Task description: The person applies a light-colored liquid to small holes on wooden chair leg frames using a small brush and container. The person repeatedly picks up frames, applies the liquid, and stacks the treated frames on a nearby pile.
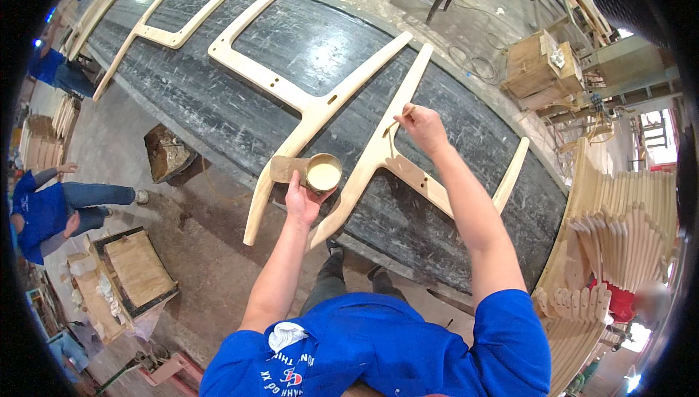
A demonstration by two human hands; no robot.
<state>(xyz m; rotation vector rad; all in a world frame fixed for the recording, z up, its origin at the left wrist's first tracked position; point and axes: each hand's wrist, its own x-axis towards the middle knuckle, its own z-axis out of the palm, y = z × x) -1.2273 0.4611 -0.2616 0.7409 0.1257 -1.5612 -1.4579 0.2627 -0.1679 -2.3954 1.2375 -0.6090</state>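
In my left hand (304, 202) I hold a round cup (324, 173) of cream-coloured liquid. A flat brown piece (288, 170) sticks out beside the cup; I cannot tell whether it is joined to it. My right hand (424, 128) pinches a thin stick (394, 126), its lower end at a dark slot in the nearest pale wooden chair frame (375, 155). That frame lies on a long black-topped table (287, 116). Left of it is a second wooden frame (309, 102), partly under the cup and the brown piece.
Another wooden frame (164, 36) lies at the table's far left end. Stacks of shaped wooden parts (622, 211) stand at the right. On the left are a co-worker in blue (44, 211), a wooden crate (138, 273) and a dark bin (166, 153). Boxes (542, 69) stand beyond the table.
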